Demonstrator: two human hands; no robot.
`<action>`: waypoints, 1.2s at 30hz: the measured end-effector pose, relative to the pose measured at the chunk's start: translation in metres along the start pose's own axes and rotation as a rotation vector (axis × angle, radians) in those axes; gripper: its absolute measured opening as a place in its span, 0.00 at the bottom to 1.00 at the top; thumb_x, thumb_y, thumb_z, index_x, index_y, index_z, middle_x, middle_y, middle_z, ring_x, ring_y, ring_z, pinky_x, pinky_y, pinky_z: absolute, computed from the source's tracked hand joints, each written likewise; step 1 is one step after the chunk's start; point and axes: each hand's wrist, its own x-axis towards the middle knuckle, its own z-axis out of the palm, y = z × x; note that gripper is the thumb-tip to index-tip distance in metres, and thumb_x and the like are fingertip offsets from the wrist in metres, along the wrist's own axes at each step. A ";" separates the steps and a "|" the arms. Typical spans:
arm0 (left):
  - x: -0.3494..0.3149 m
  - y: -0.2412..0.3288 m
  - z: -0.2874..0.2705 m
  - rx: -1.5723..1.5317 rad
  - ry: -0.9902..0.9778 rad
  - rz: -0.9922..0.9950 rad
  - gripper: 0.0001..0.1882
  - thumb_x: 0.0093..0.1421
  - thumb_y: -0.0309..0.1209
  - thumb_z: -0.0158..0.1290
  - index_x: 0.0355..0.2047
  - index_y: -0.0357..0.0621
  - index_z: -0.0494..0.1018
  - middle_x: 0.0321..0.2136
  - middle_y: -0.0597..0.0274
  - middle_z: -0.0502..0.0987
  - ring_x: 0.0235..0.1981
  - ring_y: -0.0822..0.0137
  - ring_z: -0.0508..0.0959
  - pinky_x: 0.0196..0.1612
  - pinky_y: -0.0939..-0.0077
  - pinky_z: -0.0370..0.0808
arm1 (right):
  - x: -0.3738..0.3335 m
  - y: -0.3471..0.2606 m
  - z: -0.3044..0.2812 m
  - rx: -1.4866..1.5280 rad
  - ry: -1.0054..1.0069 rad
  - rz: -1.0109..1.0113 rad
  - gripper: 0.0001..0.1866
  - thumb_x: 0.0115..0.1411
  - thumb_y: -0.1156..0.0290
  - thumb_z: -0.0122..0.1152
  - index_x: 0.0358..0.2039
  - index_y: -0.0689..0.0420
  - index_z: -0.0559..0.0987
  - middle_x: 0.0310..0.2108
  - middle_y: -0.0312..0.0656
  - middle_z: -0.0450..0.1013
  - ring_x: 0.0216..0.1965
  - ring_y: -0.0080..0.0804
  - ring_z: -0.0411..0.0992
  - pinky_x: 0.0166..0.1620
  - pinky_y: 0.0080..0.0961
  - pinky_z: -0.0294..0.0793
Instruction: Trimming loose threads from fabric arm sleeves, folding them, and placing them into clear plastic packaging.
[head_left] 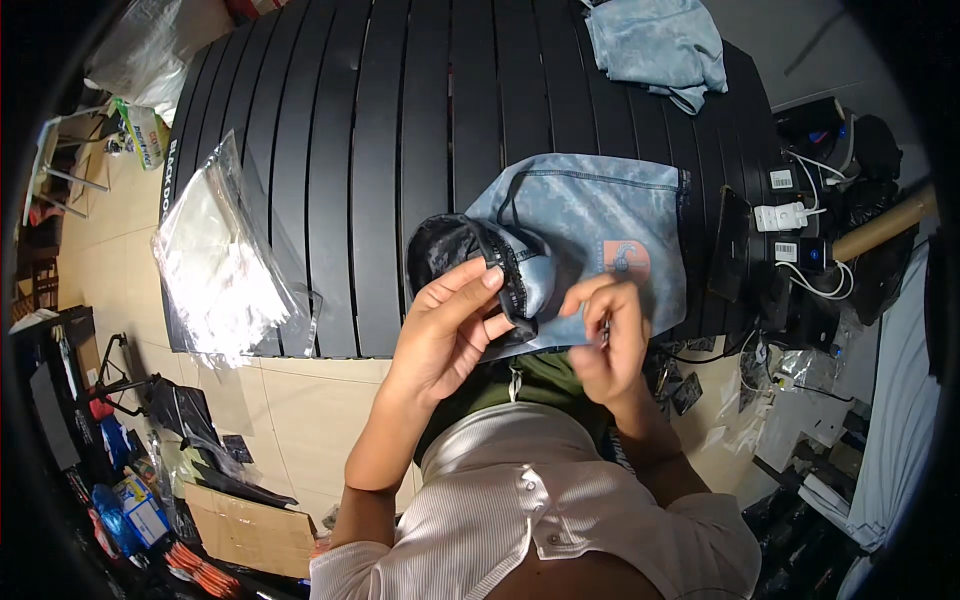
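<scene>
A light-blue mottled garment (590, 210) with an orange print lies at the near edge of the slatted black table. Its near-left end is bunched up, showing a dark patterned inside and a black seamed edge. My left hand (445, 325) pinches that black edge between thumb and fingers, lifting it a little. Just right of the bunched edge, my right hand (612, 335) hovers over the cloth with fingers curled in. A small dark thing seems to sit within those fingers, too blurred to name.
Clear plastic bags (225, 265) lie on the table's left side. Another light-blue garment (660, 50) rests at the far right. A dark phone-like slab (730, 243), white chargers with cables (785, 217) and a cardboard tube (885, 225) crowd the right edge.
</scene>
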 end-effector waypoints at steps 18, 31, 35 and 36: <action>-0.010 -0.011 0.006 0.274 0.071 0.258 0.18 0.53 0.15 0.51 0.45 0.34 0.68 0.36 0.59 0.76 0.38 0.75 0.75 0.43 0.83 0.71 | 0.010 -0.018 0.004 -0.449 -0.066 0.052 0.17 0.48 0.65 0.66 0.29 0.61 0.68 0.14 0.39 0.66 0.14 0.31 0.67 0.18 0.22 0.64; -0.014 -0.019 0.004 0.447 -0.003 0.373 0.18 0.54 0.14 0.49 0.46 0.32 0.66 0.37 0.56 0.77 0.39 0.76 0.74 0.44 0.85 0.70 | 0.006 -0.020 0.006 -0.423 -0.094 0.079 0.15 0.51 0.68 0.63 0.24 0.63 0.66 0.13 0.40 0.63 0.12 0.27 0.61 0.17 0.20 0.60; -0.014 -0.020 0.003 0.448 -0.018 0.395 0.18 0.54 0.14 0.50 0.46 0.32 0.66 0.37 0.56 0.77 0.38 0.76 0.74 0.44 0.85 0.70 | 0.005 -0.021 0.007 -0.402 -0.088 0.092 0.14 0.52 0.68 0.62 0.24 0.63 0.67 0.13 0.41 0.63 0.12 0.28 0.62 0.17 0.20 0.60; -0.015 -0.020 0.003 0.448 -0.017 0.396 0.18 0.54 0.14 0.50 0.46 0.32 0.66 0.37 0.56 0.77 0.38 0.76 0.74 0.44 0.85 0.70 | 0.006 -0.022 0.008 -0.410 -0.092 0.092 0.14 0.52 0.68 0.62 0.24 0.63 0.67 0.12 0.42 0.63 0.11 0.28 0.62 0.17 0.20 0.60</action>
